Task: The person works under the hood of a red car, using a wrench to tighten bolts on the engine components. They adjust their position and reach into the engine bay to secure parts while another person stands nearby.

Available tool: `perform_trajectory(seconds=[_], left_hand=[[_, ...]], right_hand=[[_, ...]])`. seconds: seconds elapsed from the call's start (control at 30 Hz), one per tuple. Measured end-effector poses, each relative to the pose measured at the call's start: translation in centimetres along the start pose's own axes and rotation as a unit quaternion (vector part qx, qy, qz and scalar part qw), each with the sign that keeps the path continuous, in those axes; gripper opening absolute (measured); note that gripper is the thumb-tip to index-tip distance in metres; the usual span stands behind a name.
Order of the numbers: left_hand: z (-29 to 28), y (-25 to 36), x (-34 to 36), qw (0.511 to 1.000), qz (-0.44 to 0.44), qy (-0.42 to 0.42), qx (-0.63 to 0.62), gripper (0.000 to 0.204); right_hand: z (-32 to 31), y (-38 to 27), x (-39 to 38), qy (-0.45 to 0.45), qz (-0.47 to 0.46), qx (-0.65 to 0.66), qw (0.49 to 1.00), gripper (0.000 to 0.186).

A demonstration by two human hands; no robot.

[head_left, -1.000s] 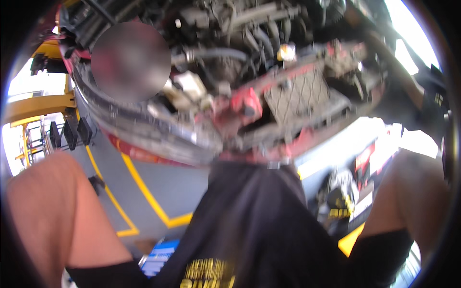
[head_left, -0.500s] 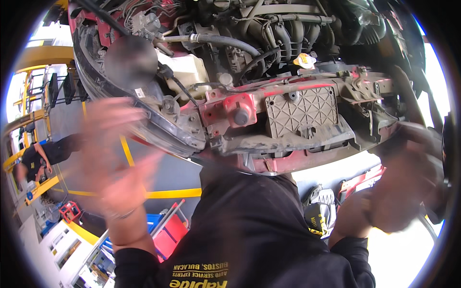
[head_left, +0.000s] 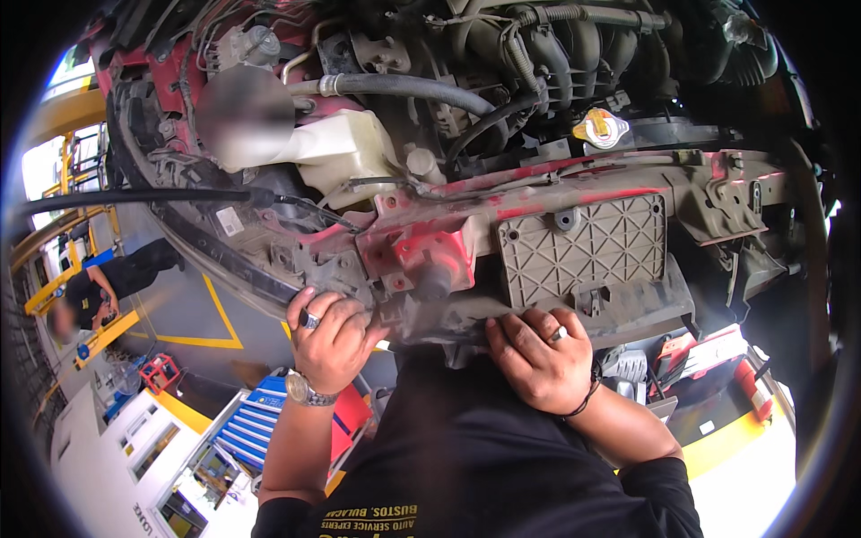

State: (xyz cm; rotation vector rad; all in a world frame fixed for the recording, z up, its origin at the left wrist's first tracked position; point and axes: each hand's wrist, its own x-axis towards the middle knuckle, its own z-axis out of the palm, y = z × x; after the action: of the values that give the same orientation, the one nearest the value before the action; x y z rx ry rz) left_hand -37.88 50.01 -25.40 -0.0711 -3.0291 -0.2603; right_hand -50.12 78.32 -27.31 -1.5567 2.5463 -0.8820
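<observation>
Both of my hands rest along the open front of a red car. My left hand [head_left: 330, 345], wearing a ring and a watch [head_left: 308, 389], has its fingers curled over the inner end of the headlight [head_left: 238, 260]. My right hand [head_left: 545, 360], with a ring and a dark bracelet, hooks its fingers over the dusty black plastic air guide [head_left: 641, 305]. Between and above them are the red front crossmember [head_left: 538, 199] and a ribbed grey-brown panel [head_left: 587, 247]. A thin black rod [head_left: 134, 198] stretches leftward above the headlight.
Behind the crossmember lie a whitish fluid tank [head_left: 345, 148], a thick hose [head_left: 404, 85] and a yellow-marked cap [head_left: 601, 128]. Another person [head_left: 112, 287] stands at the far left. A blue tool cabinet [head_left: 260, 417] and a fire extinguisher [head_left: 753, 392] stand below.
Both hands, raised and blurred at either side before, have come inward and down onto the car's front. The rod has swung down to the left. The view has moved closer to the engine bay.
</observation>
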Motion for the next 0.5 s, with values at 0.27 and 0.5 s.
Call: perform_trajectory(seconds=[0.27,0.5], left_hand=[[-0.16,-1.09,-0.28,0.998,0.046,-0.037,0.017,0.030],[0.01,-1.04,-0.27,0.999,0.041,-0.024,0.025,0.026]], right_hand=[[0.40,0.38,0.30,0.008,0.007,-0.002,1.000,0.034],[0.39,0.51,0.74,0.029,0.005,0.021,0.999,0.031]])
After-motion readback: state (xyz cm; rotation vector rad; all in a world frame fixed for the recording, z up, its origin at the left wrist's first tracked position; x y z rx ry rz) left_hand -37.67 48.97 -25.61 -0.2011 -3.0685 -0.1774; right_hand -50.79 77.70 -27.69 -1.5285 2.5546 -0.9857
